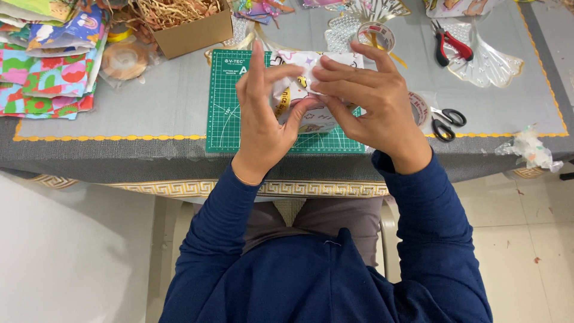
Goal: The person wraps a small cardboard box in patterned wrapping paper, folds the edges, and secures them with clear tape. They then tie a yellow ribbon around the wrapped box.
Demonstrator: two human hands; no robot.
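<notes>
Much of the wrapped box [311,90] is hidden by both hands, and the cardboard box [188,27] is cut off by the top edge.

A small box wrapped in white, cartoon-printed paper [311,90] sits mid-table on the green cutting mat, its near flap half-folded.

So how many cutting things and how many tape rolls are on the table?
Black-handled scissors: 1
Red-handled cutters: 1
Clear tape rolls: 2, one above the wrapped box, one partly hidden behind the right hand
Total: 4
Both hands, left hand and right hand, press the wrapped box.
</notes>
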